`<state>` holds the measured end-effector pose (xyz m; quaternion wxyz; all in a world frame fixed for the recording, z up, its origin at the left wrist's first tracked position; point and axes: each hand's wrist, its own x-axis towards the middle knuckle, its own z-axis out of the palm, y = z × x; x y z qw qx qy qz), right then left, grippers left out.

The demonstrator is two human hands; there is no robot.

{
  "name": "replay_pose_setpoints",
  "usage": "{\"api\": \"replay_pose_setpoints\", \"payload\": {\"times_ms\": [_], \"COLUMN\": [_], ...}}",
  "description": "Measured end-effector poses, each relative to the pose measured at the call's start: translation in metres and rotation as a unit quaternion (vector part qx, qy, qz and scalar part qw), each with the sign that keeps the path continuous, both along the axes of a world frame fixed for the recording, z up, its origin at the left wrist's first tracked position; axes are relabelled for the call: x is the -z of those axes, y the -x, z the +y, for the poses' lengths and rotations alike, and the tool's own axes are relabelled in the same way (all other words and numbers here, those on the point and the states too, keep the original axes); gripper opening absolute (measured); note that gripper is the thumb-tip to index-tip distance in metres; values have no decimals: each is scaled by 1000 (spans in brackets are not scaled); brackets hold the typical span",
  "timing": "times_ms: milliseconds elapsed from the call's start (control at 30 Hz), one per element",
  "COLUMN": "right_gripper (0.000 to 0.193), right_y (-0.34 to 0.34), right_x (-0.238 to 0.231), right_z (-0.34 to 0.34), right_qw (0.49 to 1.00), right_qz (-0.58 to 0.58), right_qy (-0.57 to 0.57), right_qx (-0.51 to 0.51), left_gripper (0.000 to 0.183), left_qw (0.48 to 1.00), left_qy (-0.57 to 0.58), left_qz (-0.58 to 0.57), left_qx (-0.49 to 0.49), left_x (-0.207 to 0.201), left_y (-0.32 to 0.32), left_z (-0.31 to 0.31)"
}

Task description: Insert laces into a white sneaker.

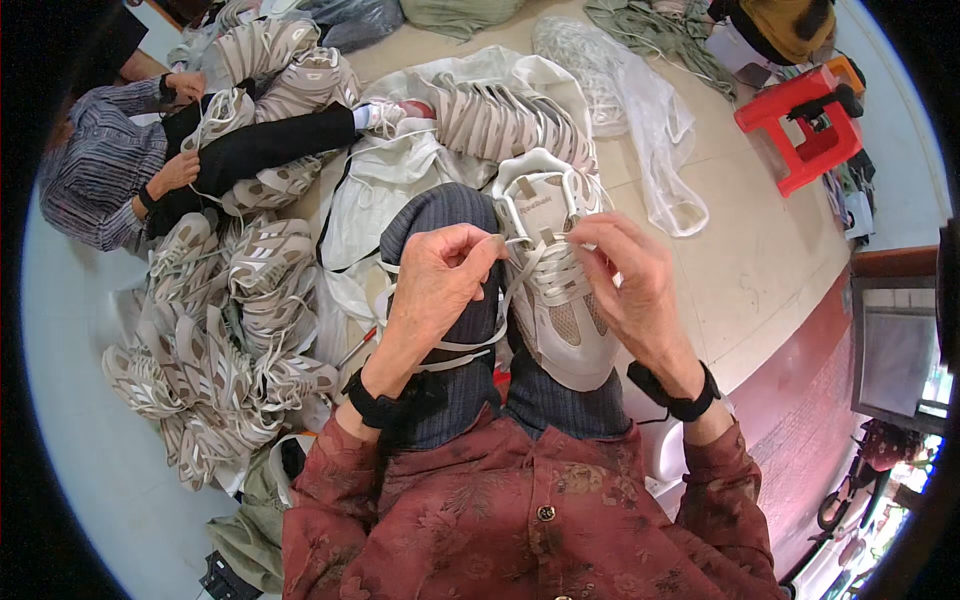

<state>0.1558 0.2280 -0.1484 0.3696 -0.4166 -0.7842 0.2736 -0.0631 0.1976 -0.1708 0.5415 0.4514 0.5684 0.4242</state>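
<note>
Dark striped lap (445, 405): beige-and-white mesh sneaker (560, 335) on its right side, toe toward the near edge, heel toward the knee edge.
Bare left hand (438, 287): grip pinched, thumb to forefinger, on a flat off-white lace (558, 277).
Bare right hand (632, 275): grip loosely curled beside the lace; blur there, so I cannot tell if it holds any.
Handling: probably light, soft-topped, stiffer in the sole; hold by the sides, the limp lace near its ends.
Pale tiled floor (740, 290): red plastic stool (785, 158) by the right edge.
</note>
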Motion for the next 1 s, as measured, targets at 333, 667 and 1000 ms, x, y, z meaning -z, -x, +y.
{"api": "replay_pose_setpoints", "payload": {"times_ms": [333, 667, 1000], "right_gripper": [21, 20, 13], "right_y": [7, 13, 13], "right_x": [-8, 7, -8], "right_z": [18, 23, 27], "right_qw": [953, 981, 982], "right_qz": [-252, -138, -164], "right_qy": [-143, -137, -79], "right_qx": [-84, -2, -50], "left_gripper": [22, 22, 21], "left_qw": [1000, 999, 1000], "left_qy": [5, -29, -14], "left_qz": [2, -18, -4], "left_qx": [5, 1, 13], "left_x": [3, 7, 9], "left_y": [0, 0, 3], "left_z": [2, 1, 1]}}
